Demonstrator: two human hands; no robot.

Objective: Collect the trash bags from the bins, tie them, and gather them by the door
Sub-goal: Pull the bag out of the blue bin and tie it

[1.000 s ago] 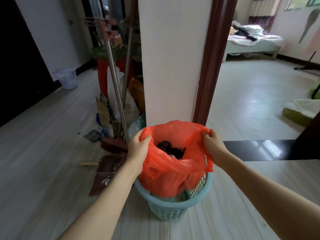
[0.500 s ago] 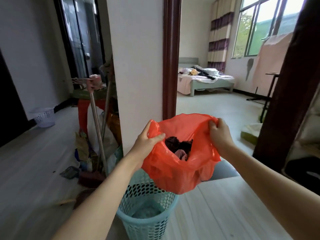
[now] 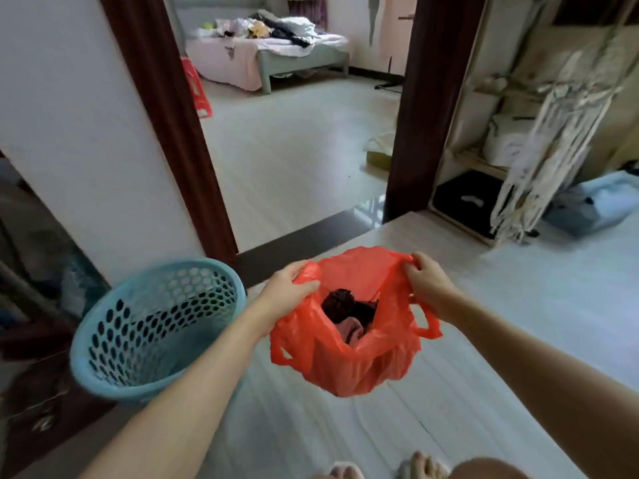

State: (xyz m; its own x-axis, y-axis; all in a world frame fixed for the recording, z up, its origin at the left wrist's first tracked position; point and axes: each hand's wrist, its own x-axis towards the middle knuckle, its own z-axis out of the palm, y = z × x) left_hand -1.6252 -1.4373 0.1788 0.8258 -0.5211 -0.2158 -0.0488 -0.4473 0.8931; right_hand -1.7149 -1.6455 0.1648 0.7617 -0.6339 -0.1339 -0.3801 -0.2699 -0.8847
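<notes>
An orange plastic trash bag hangs in the air above the floor, its mouth spread open, with dark and pink scraps inside. My left hand grips the bag's left rim. My right hand grips the right rim. The bag's two handle loops dangle loose at the sides. A light blue perforated bin stands to the left of the bag, tilted, with no bag in it.
A dark-framed doorway ahead opens into a bedroom with a bed and a red stool. A white wall stands on the left. On the right are a wooden shelf and a pale blue basin. My feet show below.
The bag has come fully out of the blue bin and moved right and away from it. The view has swung right, toward the bedroom doorway. Both hands keep their grip on the rim.
</notes>
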